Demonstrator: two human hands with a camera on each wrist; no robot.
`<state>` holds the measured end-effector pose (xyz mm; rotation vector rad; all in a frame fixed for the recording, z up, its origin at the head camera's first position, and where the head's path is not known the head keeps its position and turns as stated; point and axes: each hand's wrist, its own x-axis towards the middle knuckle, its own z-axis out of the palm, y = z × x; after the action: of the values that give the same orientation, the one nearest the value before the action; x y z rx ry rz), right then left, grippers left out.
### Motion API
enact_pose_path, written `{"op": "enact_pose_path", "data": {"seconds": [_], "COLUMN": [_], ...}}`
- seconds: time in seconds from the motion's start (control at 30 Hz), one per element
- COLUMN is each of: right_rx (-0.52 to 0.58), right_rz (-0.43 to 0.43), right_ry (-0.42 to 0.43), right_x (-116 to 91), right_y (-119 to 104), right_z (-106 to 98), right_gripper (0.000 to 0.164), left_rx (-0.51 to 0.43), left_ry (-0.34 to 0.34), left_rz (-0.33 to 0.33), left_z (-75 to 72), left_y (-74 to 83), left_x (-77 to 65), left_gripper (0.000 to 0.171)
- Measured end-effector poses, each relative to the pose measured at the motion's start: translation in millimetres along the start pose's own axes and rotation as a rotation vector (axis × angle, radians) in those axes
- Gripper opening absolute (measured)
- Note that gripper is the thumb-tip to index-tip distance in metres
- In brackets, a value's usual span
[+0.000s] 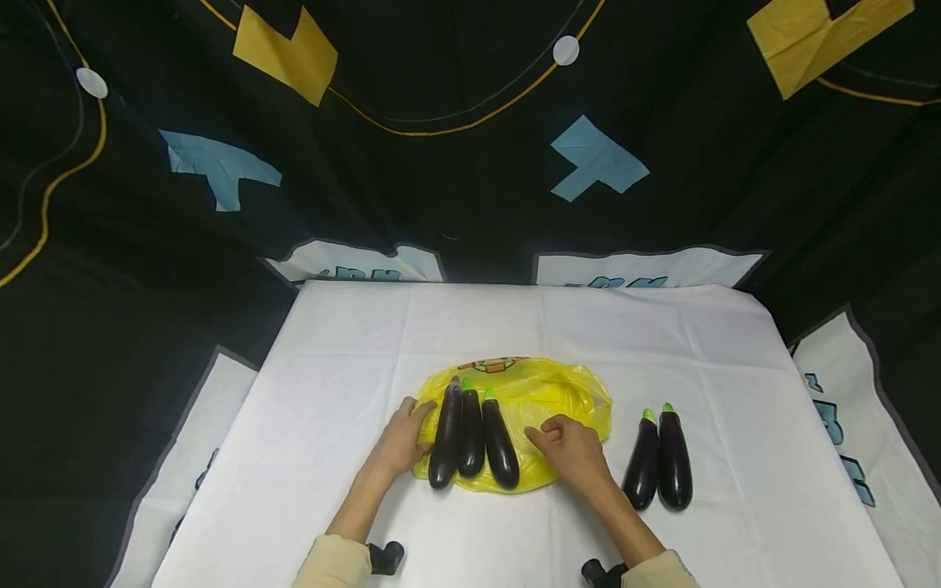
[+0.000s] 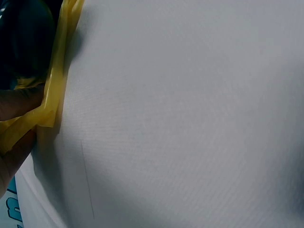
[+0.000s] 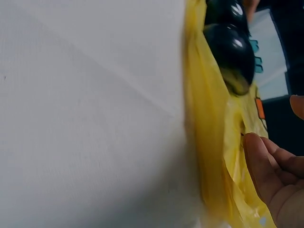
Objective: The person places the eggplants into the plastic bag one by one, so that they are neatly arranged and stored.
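Three dark purple eggplants (image 1: pixel 471 433) lie side by side on a yellow plastic bag (image 1: pixel 544 384) spread over the table. At the bag's left edge is my left hand (image 1: pixel 400 437), next to the leftmost eggplant (image 1: pixel 446 437). The left wrist view shows the bag's edge (image 2: pixel 56 90) pinched between its fingers. Over the right part of the bag my right hand (image 1: pixel 573 449) hovers, loosely curled, with thumb and forefinger apart and nothing between them. In the right wrist view its thumb (image 3: pixel 259 164) is close to the yellow plastic.
Two more eggplants (image 1: pixel 657 461) lie together on the white tablecloth (image 1: pixel 742 425), right of the bag and close to my right forearm. A dark curtain (image 1: pixel 456 196) hangs behind the table's far edge. Black wrist mounts (image 1: pixel 385 559) show at both sleeves.
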<state>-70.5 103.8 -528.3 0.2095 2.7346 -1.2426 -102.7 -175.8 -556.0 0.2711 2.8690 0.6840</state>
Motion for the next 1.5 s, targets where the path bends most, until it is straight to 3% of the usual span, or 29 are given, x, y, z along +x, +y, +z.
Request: {"op": "enact_pose_path", "data": {"seconds": [0.23,0.5,0.83,0.93,1.1,1.33,1.5], "right_rx": [0.041,0.010,-0.134,-0.139,-0.157,-0.192,-0.216], "right_rz": [0.016,0.041,0.131,0.177,0.240,0.253,0.238], "right_ry": [0.021,0.075,0.259,0.265,0.199,0.096,0.070], "right_x": [-9.1,-24.9,-29.5,-28.5,-26.7,-24.5,-24.0], "right_y": [9.0,34.5,84.5,98.4,114.4,123.5,123.2], "right_z": [-28.4,-78.6,-129.3,-135.2,-135.7,-129.3,-125.9], "right_gripper": [0.042,0.047,0.059,0.063,0.073,0.081,0.079], "left_rx": [-0.005,-0.004,0.001,-0.002,0.000,0.011,0.017], "left_ry": [0.008,0.000,-0.006,-0.005,-0.006,-0.005,-0.008], "left_rz": [0.009,0.012,-0.009,-0.009,-0.011,-0.010,-0.018], "left_z": [1.4,-0.2,-0.6,-0.1,0.5,0.8,0.7], "left_y": [-1.1,0.1,-1.3,-1.8,-1.9,-1.4,-0.6], "left_x": [-0.3,0.2,-0.1,-0.4,0.1,0.3,0.0], "left_gripper": [0.067,0.067,0.067,0.067,0.067,0.066,0.065]}}
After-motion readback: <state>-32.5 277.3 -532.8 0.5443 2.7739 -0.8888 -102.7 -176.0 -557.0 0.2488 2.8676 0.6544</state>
